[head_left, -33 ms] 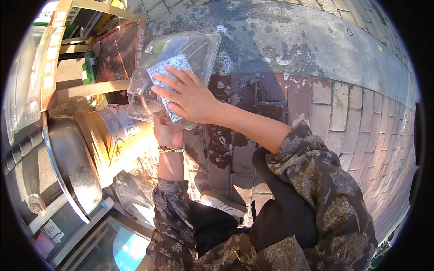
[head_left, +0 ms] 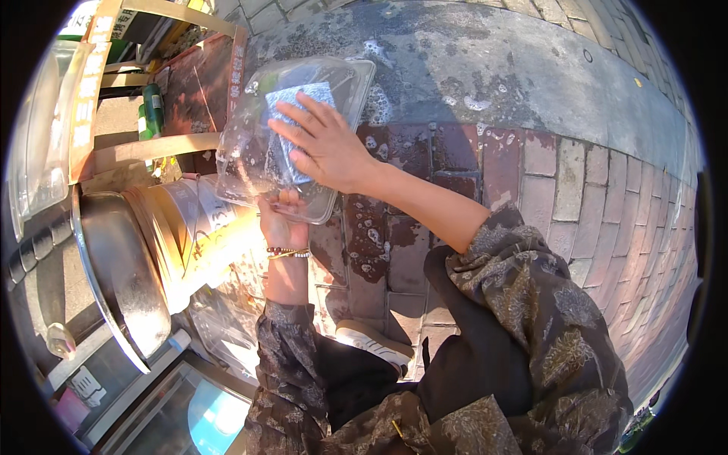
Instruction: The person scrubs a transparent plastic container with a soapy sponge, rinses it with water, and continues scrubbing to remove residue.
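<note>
In my left hand point(head_left: 284, 216) is the near edge of a clear plastic lid point(head_left: 246, 148), tilted above the wet paving; the fingers show through the plastic. A bead bracelet circles that wrist. My right hand point(head_left: 330, 148) holds a light blue cloth or thin sponge point(head_left: 284, 152) against the lid's surface, fingers spread over it and the thumb near its lower side. Suds and wet streaks show on the lid. What lies under the right palm is hidden.
At left stand a metal basin point(head_left: 125, 265), a sunlit yellowish bucket point(head_left: 182, 227) and a wooden frame point(head_left: 155, 154) with green bottles point(head_left: 153, 110) behind it. Another clear plastic piece point(head_left: 220, 326) lies below the bucket. Foam point(head_left: 375, 106) spots the paving. My shoe point(head_left: 371, 345) is below.
My right hand and the blue cloth have shifted slightly right and away from me across the lid. The lid has tipped a little, its near right corner lower.
</note>
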`<action>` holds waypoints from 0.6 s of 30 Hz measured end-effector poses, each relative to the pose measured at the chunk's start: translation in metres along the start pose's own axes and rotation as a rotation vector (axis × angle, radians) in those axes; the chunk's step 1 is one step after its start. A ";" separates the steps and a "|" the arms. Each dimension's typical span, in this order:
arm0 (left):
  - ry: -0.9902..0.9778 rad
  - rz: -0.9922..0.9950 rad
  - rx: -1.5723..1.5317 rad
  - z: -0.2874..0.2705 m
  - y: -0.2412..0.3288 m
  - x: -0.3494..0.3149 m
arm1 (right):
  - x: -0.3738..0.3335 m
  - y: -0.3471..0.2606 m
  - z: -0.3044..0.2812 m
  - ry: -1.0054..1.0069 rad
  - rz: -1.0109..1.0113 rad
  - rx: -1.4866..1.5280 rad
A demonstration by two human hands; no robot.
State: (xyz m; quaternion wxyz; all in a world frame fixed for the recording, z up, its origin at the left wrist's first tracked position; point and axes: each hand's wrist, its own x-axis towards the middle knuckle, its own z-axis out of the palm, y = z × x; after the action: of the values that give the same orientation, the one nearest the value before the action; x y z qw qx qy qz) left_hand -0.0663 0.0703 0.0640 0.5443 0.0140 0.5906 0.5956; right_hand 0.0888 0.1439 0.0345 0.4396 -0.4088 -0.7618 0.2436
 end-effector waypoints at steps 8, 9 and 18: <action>0.169 0.060 0.216 -0.039 -0.038 -0.028 | -0.033 0.016 -0.023 0.082 0.117 -0.114; 0.156 0.059 0.228 -0.044 -0.042 -0.029 | -0.046 -0.006 -0.022 0.070 0.110 0.000; 0.135 0.077 0.266 -0.067 -0.039 -0.029 | -0.027 0.075 -0.032 -0.044 0.375 0.255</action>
State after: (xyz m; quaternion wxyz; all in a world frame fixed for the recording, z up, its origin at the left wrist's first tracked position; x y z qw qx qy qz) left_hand -0.0739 -0.0064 0.0341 0.4738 0.0685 0.6984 0.5321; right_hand 0.1545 0.1627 -0.0176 0.4179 -0.4791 -0.6450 0.4241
